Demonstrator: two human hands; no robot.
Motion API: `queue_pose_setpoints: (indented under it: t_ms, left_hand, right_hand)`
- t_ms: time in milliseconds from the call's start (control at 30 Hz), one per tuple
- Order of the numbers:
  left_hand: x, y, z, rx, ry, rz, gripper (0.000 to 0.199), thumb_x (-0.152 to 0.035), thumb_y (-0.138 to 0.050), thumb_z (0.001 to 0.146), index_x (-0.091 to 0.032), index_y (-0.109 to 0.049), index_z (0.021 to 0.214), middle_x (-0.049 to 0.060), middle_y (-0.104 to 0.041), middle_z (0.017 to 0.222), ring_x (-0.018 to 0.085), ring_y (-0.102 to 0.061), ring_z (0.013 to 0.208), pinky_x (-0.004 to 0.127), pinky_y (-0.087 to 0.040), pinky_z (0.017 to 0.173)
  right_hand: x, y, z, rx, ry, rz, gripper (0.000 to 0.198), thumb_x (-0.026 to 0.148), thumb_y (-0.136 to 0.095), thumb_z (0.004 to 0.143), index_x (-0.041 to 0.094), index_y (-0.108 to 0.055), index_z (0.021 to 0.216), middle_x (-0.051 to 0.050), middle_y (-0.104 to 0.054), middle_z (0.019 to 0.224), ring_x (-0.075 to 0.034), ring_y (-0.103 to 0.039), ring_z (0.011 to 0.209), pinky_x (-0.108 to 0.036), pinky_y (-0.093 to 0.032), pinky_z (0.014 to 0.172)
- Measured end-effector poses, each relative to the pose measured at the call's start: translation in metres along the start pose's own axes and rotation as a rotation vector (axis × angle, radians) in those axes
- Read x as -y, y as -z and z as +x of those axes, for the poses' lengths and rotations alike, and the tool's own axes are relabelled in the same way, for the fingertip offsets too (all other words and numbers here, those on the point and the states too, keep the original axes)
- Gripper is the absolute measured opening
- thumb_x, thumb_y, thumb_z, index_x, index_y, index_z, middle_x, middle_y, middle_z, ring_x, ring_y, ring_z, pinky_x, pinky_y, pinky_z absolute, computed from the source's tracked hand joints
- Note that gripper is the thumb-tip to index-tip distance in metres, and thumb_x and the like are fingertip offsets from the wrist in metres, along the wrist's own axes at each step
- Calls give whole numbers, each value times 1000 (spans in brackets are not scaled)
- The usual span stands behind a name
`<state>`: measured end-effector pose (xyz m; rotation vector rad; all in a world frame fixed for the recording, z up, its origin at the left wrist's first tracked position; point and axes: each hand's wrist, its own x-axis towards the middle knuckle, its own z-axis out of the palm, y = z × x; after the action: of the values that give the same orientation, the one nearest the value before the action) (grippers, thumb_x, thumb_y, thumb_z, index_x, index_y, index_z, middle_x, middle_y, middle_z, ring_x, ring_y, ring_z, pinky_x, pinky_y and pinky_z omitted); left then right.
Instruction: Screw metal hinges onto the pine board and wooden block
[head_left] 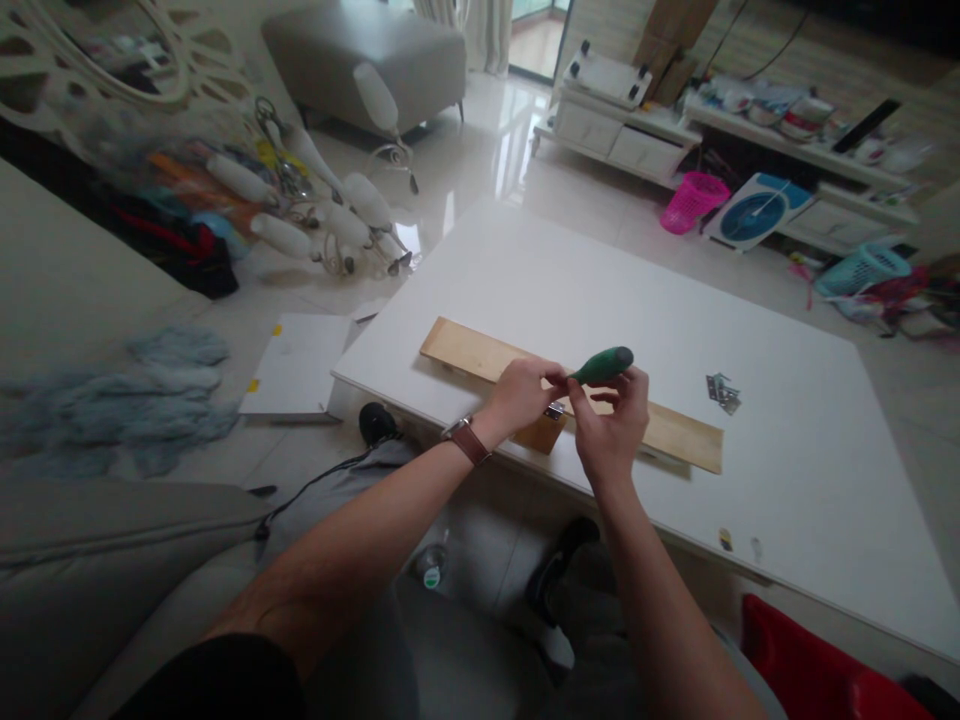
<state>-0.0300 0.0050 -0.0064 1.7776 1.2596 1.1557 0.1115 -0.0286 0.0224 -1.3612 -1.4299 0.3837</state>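
Observation:
A screwdriver with a green handle (602,366) slants over a wooden plank (480,352), its dark butt end up and to the right. My right hand (613,420) has its thumb and fingertips pinched at the lower end of the handle. My left hand (525,396) meets it there, fingers pinched together; what lies between them is too small to make out. Just below the fingertips a small metal hinge (555,410) sits beside a short wooden piece (541,434) at the table's near edge. The screwdriver's tip is hidden by the hands.
The plank lies along the near side of a white table (637,290). Several metal hinges (723,393) lie to its right. Near the front edge are a small yellow-black item (725,540) and a small clear item (757,548). A red stool-like object (810,665) stands at lower right.

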Motion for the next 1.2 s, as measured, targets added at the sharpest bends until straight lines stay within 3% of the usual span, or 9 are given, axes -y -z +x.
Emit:
queue_pose_setpoints:
  t_ms: [267,533,700,833,1200]
  left_hand:
    - [-1,-2,-1,52,-75,-11,16,-17,-71,95,-22,-86,96,7,-85,98,21,-76,91,31,-55,83]
    - [1,-2,0,23,-21,62,11,-16,-75,91,-19,-85,86,5,-83,86,19,-71,79,29,-50,73]
    - [1,-4,0,4,15,-9,10,-19,-77,91,-18,-84,84,5,-82,83,19,-72,77,28,-51,73]
    - [-2,-3,-1,32,-19,-21,12,-16,-73,91,-19,-84,89,6,-84,92,21,-76,87,30,-55,81]
    - [2,-4,-1,9,-14,56,11,-16,-74,91,-20,-84,87,5,-83,88,20,-73,81,30,-52,75]
  right_hand:
    - [0,-1,-1,7,9,-2,34,31,-74,84,26,-59,114,-1,-72,100,-18,-70,86,-33,-58,71]
    - [1,0,1,5,-7,-7,42,42,-82,82,25,-60,114,0,-69,96,-19,-68,86,-32,-56,68]
    - [1,-1,-2,5,25,-3,37,32,-76,85,26,-60,117,0,-73,97,-18,-71,84,-33,-57,72]
    - [0,-2,-2,3,21,-1,35,28,-73,85,27,-59,118,0,-74,100,-18,-72,84,-34,-57,73]
    - [3,0,0,-2,2,-7,42,39,-82,82,26,-59,115,1,-69,96,-18,-69,85,-32,-56,68]
